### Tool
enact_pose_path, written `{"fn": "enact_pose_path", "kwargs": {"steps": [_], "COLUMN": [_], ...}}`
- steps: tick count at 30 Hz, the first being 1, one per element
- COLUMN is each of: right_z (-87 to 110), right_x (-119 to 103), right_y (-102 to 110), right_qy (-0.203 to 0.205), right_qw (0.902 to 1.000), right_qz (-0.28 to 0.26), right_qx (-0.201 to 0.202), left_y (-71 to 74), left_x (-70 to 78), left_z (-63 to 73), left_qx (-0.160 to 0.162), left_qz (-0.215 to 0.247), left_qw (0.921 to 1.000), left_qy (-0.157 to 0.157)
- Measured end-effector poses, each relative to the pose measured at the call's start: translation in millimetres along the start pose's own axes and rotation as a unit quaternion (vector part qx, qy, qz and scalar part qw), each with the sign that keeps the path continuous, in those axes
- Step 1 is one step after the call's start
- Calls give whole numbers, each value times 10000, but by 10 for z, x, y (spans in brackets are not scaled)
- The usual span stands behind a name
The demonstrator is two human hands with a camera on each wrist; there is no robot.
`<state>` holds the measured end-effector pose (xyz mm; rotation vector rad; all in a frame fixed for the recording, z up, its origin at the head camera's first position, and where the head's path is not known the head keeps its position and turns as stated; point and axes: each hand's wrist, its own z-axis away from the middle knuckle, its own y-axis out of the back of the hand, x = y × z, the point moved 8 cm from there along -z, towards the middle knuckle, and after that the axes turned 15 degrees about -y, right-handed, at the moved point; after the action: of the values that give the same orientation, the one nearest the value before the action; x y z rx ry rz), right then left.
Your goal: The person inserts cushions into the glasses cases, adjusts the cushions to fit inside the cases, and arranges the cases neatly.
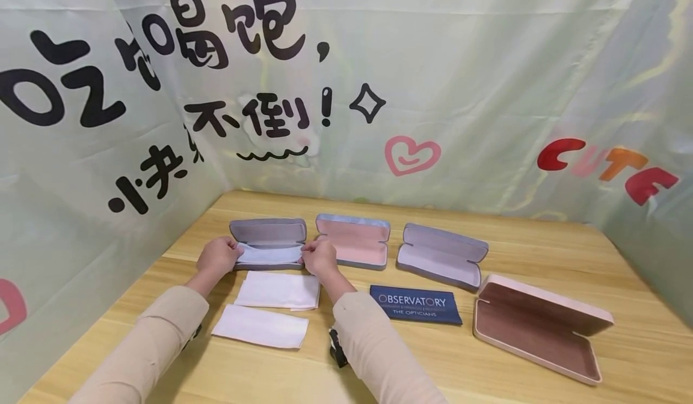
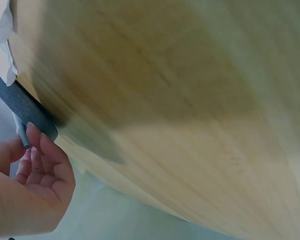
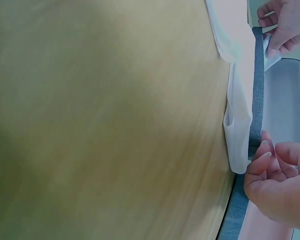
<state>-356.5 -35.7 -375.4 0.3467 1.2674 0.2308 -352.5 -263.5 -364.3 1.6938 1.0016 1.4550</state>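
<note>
A grey glasses case [image 1: 268,231] lies open toward the back left of the table. A folded pale blue cloth [image 1: 269,254] stretches across its bottom half. My left hand [image 1: 218,256] pinches the cloth's left end between thumb and fingers, at the case's left end. At the opposite end, my right hand [image 1: 320,258] pinches the cloth's right corner. Both wrist views show fingertips close to the case's front wall [image 3: 258,95]. In front of the case lie two folded white cloths, a nearer one [image 1: 261,326] and a farther one [image 1: 278,290].
Right of my right hand stands an open pink-lined case [image 1: 354,249], then an open lavender case [image 1: 441,263]. A large pink case [image 1: 541,332] with brown lining sits open at the right. A dark blue lettered cloth [image 1: 415,305] lies left of it. Printed curtains [image 1: 476,91] border the table.
</note>
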Motion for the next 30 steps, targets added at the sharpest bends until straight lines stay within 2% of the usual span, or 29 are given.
{"fn": "enact_pose_path", "kwargs": {"steps": [7,14,18,22,25,30], "right_z": [9,17,29,34,35,50], "right_x": [4,-7,-17,-21,-22,-30], "right_y": [-3,-3,0,1,5,11], "right_qy": [46,149,215,225,236,333], "right_qw": [9999,9997,9995,9989,9982,9965], "right_qz": [64,-33,3,109,226,378], "right_qx": [-69,-174,-249,-400,-495,-668], "left_y": [41,48,14,-77,-126,-152], "left_x": [-25,-118,-132,-119,-110,-91], "left_z": [-25,-17,-36,-40,-28,-22], "left_qx": [223,-20,-238,-749,-1024,-1037], "left_qz": [-348,-354,61,461,549,592], "left_qw": [9991,9993,9973,9861,9792,9747], "left_qy": [-19,-87,-691,-1407,-1666,-1890]}}
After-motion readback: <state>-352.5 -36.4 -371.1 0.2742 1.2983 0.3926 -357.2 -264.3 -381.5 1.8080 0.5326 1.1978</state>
